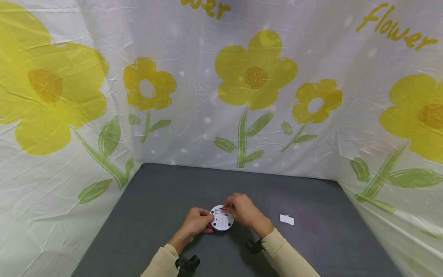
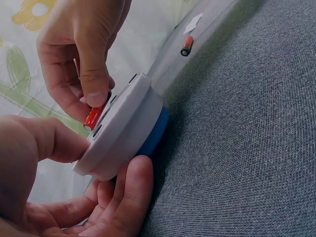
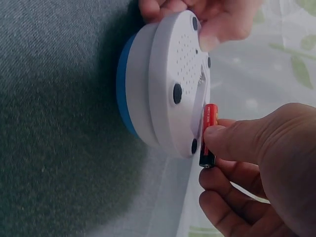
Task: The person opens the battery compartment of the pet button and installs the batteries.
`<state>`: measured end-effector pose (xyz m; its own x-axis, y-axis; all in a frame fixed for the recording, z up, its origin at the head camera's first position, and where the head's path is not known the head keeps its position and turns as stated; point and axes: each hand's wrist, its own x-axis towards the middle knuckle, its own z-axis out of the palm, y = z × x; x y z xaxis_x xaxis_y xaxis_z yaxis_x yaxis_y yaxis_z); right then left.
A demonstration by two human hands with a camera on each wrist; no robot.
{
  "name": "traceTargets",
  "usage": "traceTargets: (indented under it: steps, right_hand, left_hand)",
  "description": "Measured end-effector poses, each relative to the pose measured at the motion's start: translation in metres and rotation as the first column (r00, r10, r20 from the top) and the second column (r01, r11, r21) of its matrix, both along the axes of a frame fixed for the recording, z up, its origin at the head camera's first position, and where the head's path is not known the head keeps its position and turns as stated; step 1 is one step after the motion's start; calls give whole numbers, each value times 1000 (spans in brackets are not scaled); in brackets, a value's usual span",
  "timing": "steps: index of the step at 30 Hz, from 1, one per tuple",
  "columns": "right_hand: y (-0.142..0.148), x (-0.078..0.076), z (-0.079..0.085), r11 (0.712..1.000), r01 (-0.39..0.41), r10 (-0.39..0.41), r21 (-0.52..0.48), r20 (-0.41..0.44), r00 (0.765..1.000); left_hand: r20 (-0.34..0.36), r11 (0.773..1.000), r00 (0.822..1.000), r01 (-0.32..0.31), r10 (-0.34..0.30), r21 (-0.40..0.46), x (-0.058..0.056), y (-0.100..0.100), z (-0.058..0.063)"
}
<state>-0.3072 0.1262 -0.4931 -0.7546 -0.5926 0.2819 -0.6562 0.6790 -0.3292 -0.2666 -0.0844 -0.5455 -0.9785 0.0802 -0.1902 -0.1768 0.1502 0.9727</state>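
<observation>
A round white device (image 1: 222, 224) with a blue underside lies face down, showing small holes, black rubber feet and an uncovered battery slot. My left hand (image 1: 196, 222) grips its left edge, thumb on the upper face and fingers below. Between thumb and fingers my right hand (image 1: 243, 209) pinches a red and black battery (image 3: 209, 136), right at the slot on the device's far side. In the left wrist view, a second battery (image 2: 187, 46) lies on the grey surface beyond the device; the head view does not show it.
To the right on the dark grey table (image 1: 166, 192) lies a small white battery cover (image 1: 287, 219). A white curtain (image 1: 194, 127) printed with yellow flowers stands around the table's back and sides.
</observation>
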Motion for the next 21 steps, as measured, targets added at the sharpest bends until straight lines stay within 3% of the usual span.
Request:
traceTargets:
  steps: [21]
  right_hand:
    - [-14, 5, -7, 999, -19, 20, 28, -17, 1000]
  left_hand:
    - [-20, 999, 1000, 24, -23, 42, 0, 0, -2]
